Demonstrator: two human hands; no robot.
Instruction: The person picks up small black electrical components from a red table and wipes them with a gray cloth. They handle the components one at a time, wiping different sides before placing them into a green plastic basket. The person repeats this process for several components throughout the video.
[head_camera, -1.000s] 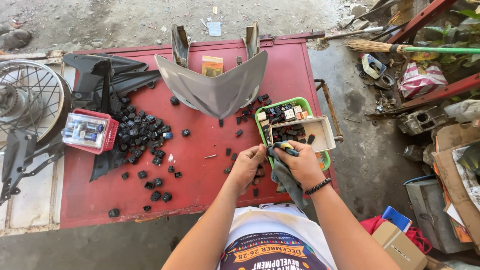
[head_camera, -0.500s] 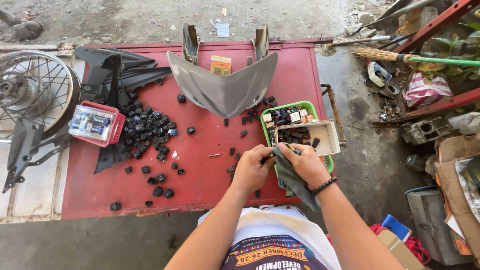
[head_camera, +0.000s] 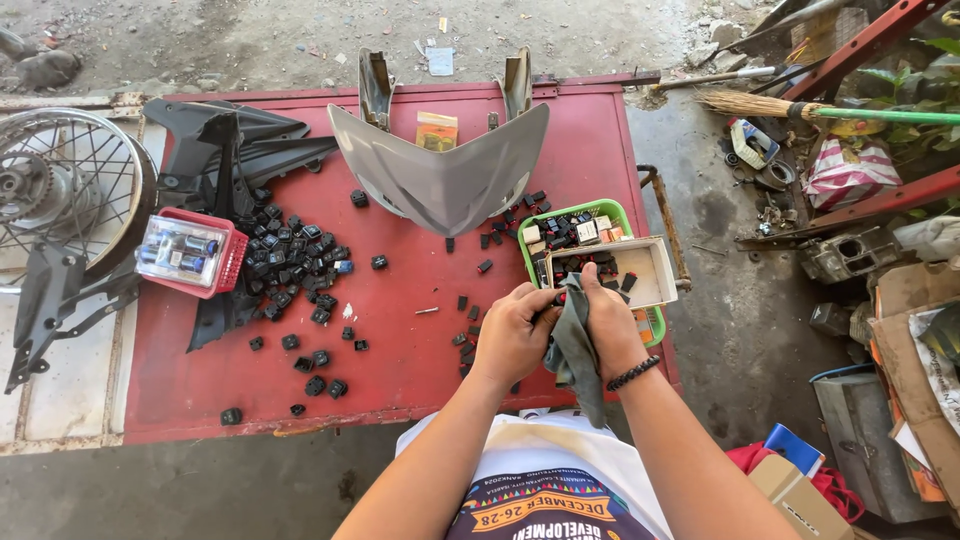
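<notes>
Both hands' fingers (head_camera: 535, 305) seemingly pinch a small black part in the grey rag (head_camera: 578, 345); it may slip toward six o'clock, off the desk (head_camera: 400, 380).

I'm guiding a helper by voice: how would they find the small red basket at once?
Start at the red table and go to its left edge, beside the spoked wheel. There sits the red basket, holding a clear plastic pack. It is the only red container; the other basket, by the hands, is green.

Bright even daylight, sharp, wide-angle warp
</notes>
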